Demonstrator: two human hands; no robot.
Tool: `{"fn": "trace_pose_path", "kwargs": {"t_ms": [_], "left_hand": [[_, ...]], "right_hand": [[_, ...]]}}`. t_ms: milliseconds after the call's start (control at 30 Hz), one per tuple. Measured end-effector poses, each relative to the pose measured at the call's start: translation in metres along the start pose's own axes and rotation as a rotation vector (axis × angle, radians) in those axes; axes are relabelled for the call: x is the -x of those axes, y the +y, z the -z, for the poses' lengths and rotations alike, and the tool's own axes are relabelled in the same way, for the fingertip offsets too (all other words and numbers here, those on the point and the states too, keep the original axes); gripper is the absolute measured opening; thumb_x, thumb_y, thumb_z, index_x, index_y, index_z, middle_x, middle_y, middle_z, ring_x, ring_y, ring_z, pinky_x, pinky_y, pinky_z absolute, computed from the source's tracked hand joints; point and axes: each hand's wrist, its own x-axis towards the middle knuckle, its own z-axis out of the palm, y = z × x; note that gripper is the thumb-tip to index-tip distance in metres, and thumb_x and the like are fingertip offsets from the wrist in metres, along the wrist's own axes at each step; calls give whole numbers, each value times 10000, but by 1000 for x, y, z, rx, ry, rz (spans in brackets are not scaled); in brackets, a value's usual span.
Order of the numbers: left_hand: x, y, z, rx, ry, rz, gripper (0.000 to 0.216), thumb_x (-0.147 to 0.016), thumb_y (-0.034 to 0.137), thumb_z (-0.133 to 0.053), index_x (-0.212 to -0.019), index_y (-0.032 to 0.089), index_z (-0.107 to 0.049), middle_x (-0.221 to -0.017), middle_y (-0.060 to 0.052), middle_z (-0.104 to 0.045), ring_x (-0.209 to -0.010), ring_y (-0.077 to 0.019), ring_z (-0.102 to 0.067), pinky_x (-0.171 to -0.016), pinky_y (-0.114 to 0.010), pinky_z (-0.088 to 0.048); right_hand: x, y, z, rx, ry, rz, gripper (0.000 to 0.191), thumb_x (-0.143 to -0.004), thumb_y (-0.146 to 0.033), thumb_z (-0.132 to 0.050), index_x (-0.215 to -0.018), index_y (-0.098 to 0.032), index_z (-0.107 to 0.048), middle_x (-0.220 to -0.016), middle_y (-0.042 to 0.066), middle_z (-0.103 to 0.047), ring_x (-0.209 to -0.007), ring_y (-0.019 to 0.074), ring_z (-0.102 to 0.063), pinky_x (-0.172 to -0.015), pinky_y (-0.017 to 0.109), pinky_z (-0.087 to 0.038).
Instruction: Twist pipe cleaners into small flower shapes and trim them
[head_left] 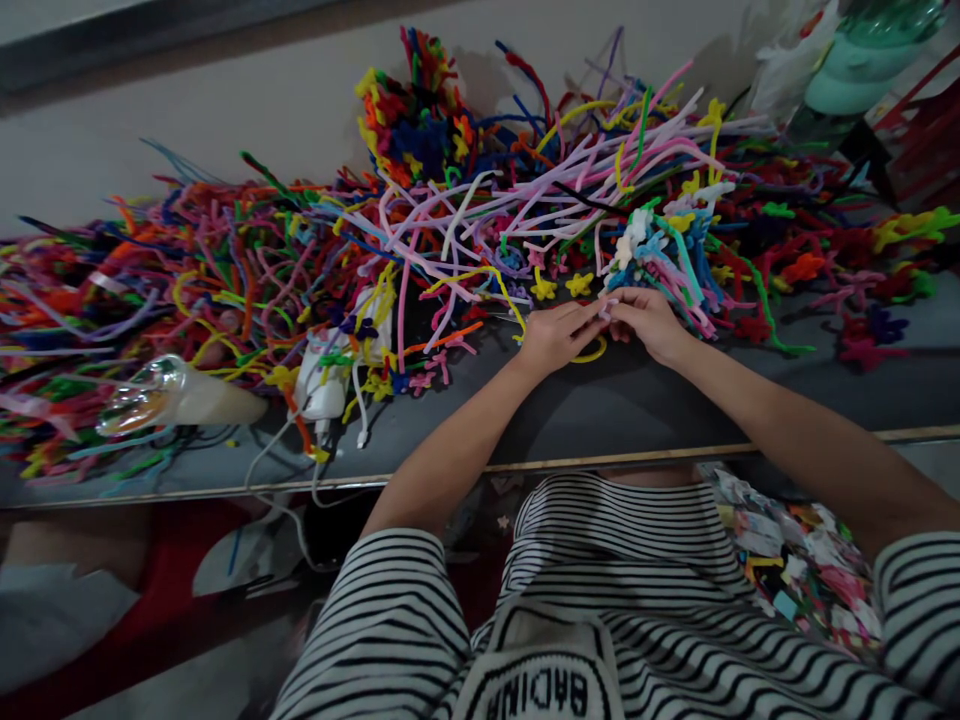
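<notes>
Above the dark tabletop (600, 410), my left hand (553, 338) and my right hand (649, 318) meet at their fingertips. Both are closed on a small, pale lilac pipe cleaner piece (608, 308), bent into a shape that the fingers partly hide. Just below the hands, part of a yellow pipe cleaner (592, 351) curves on the table. Two yellow pipe cleaner flowers (579, 285) lie just beyond my fingers. A bundle of blue, white and pink pipe cleaner pieces (656, 250) stands right behind my right hand.
A long heap of colourful pipe cleaners (225, 250) runs along the wall, with loose pink and lilac stems (540, 190) on top. To the left are a white power strip (324, 375) with cables and a clear plastic-wrapped roll (217, 398). A mint-green container (855, 70) stands back right.
</notes>
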Motion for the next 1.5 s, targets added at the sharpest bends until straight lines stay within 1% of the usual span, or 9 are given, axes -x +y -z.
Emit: {"fn": "trace_pose_path", "kwargs": {"t_ms": [167, 267, 467, 667, 800, 933, 1067, 1300, 1500], "left_hand": [[2, 1, -1, 14, -51, 7, 369, -1035, 442, -569, -1256, 208, -751, -754, -26, -744, -664, -91, -668, -632, -193, -497], [0, 6, 0, 31, -31, 20, 341, -1026, 422, -582, -1214, 205, -767, -737, -19, -738, -650, -91, -661, -627, -193, -495], [-5, 15, -1, 130, 74, 262, 311, -1010, 392, -586, -1098, 173, -790, -758, -33, -751, -652, -103, -662, -659, -221, -536], [-7, 9, 2, 294, 5, 396, 410, -988, 519, -611, -1113, 171, -789, -897, -67, -806, -712, -121, -709, -670, -237, -561], [-7, 6, 0, 328, 24, 451, 456, -1012, 556, -557, -1039, 173, -804, -883, -73, -802, -757, -131, -726, -672, -241, -574], [-6, 0, -4, 468, 9, 537, 515, -959, 636, -597, -1003, 166, -804, -840, -62, -791, -626, -101, -673, -550, -209, -523], [-7, -8, -5, 650, -29, 635, 549, -871, 700, -674, -916, 168, -798, -662, -12, -717, -481, -72, -572, -464, -197, -457], [-14, -10, 2, 775, -110, 741, 467, -780, 631, -808, -866, 173, -784, -687, -16, -718, -501, -69, -570, -480, -201, -462], [-17, -7, 1, 766, -182, 811, 403, -754, 525, -870, -826, 154, -732, -692, -12, -712, -510, -61, -569, -492, -193, -476]], "right_hand": [[1, -1, 1, 23, -19, -9, 137, -668, -280, -700, -650, -199, -591, -518, -25, -560, -468, 95, -510, -429, 221, -328], [1, 1, 2, 15, -34, -14, 151, -688, -274, -709, -671, -193, -583, -560, -14, -578, -478, 97, -516, -436, 228, -327], [-2, 2, 1, -22, -21, -41, 273, -730, -385, -798, -752, -185, -613, -654, 5, -634, -501, 102, -551, -437, 230, -329], [-3, 5, 0, -31, 26, -34, 373, -674, -473, -871, -809, -195, -662, -691, 5, -664, -580, 134, -630, -450, 230, -389], [-3, 8, 1, -16, 34, -9, 391, -668, -477, -881, -871, -192, -707, -754, 19, -700, -589, 123, -617, -455, 228, -396], [-5, 11, 2, -8, 38, 17, 387, -683, -462, -869, -908, -178, -733, -784, 30, -711, -570, 104, -572, -439, 223, -366], [-6, 14, 3, 2, 31, 31, 403, -679, -476, -874, -911, -174, -742, -743, 19, -696, -558, 95, -557, -434, 211, -369], [-6, 14, 1, 8, 23, 52, 537, -590, -563, -938, -869, -158, -722, -708, 20, -677, -543, 94, -553, -408, 212, -371], [-6, 17, 4, 56, 6, 91, 553, -606, -619, -919, -831, -166, -696, -658, 8, -646, -524, 90, -537, -403, 215, -378]]}}
